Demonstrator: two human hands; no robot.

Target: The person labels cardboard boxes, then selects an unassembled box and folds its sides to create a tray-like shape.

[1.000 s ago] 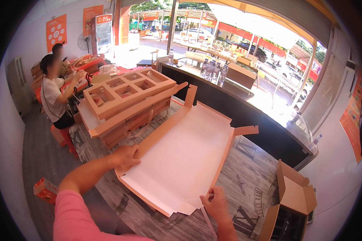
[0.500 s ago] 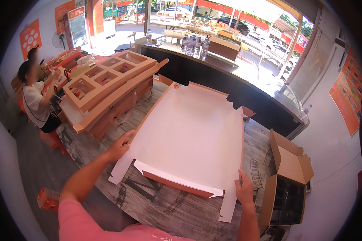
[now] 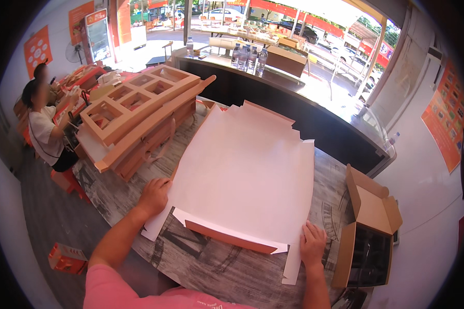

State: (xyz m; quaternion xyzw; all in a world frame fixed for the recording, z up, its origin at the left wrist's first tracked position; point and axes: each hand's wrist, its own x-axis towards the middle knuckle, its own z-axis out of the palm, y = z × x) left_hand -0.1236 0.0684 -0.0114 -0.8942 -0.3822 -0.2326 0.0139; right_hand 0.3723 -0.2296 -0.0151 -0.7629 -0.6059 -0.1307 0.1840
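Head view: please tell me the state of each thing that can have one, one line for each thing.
Cardboard sheet: unfolded, lying flat, near flap folded up.
Left hand: flat, pressing the sheet's left edge.
Right hand: flat, pressing the sheet's near right corner.
Brown box: open, flaps up.
Folded cardboard trays: stacked.

— Light? Daylight, strong, pouring in from the far windows (image 3: 294, 31); street outside nearly blown out.

— Glare?

— Yes, on the dark counter top (image 3: 314, 87) far right, and the white cardboard sheet (image 3: 247, 175) reads very bright, almost flat.

— Shadows?

— Soft, short, falling toward the near side under the sheet's folded flap. Left floor dimmer.

— Sharpness?

— Centre crisp. Fisheye bends straight edges near the rim; black vignette all round. Seated person's face far left is blurred.
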